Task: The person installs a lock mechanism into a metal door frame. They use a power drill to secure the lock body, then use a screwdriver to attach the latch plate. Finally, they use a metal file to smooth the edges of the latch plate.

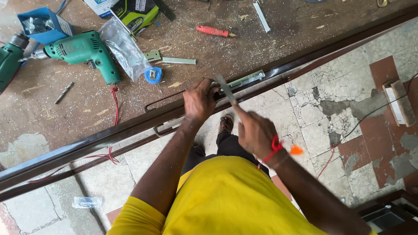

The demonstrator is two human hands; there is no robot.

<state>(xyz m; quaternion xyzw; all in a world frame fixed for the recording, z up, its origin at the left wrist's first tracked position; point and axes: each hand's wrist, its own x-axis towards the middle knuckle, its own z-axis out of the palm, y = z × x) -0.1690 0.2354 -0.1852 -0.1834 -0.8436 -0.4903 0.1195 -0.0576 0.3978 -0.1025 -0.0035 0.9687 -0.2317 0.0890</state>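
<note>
Against the door's edge, the left hand [199,101] pressed down beside the metal lock plate [242,80], fingers curled over the rim; whether it gripped anything could not be told. Just right of it, the right hand [254,131] closed around a thin blurred tool [226,90], its long axis slanting up-left toward the plate. Beyond the left hand lay a green drill [82,51], and farther off an open blue box [43,24] held something dark, hard to make out.
</note>
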